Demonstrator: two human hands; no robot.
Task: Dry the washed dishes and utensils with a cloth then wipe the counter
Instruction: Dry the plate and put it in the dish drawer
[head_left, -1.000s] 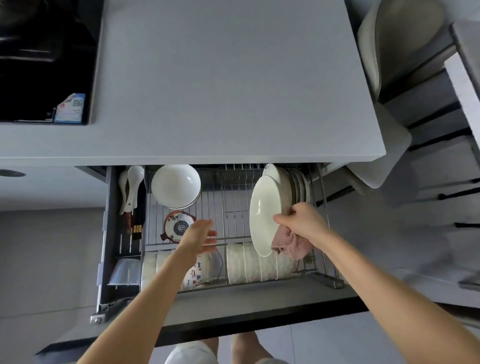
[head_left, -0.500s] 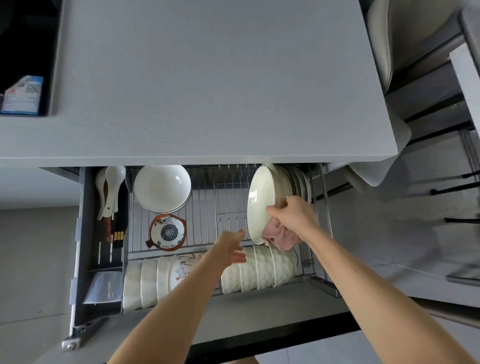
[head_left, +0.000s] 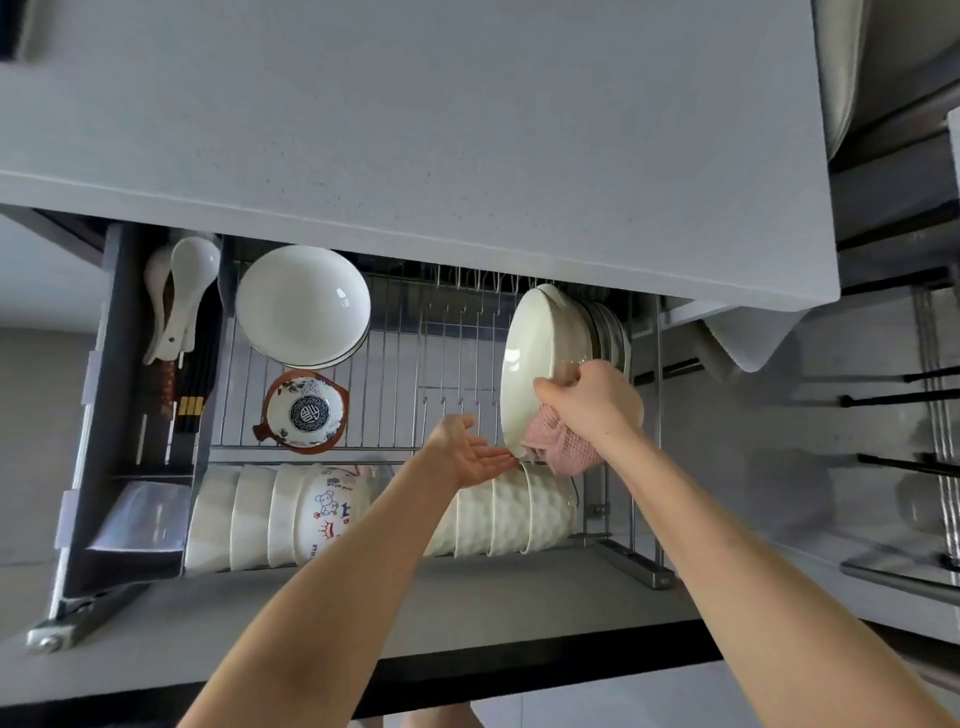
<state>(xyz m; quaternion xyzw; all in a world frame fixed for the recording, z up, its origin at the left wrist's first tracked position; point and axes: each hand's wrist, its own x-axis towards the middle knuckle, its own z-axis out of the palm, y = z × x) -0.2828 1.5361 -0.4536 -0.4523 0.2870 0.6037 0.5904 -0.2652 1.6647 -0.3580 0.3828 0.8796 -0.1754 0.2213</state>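
The right grip (head_left: 589, 402) was curled round a pink waffle cloth (head_left: 563, 447) and pinched the lower rim of a white plate (head_left: 540, 358). The plate stood on edge beside other plates in the wire rack (head_left: 447, 364) of a pulled-out drawer (head_left: 119, 415). The left grip (head_left: 467, 452) lay spread, palm up, fingers straight, its fingertips just beside the plate's bottom edge. Beneath both, white bowls (head_left: 249, 514) lay on their sides in a row. The grey table (head_left: 415, 130) overhung the drawer.
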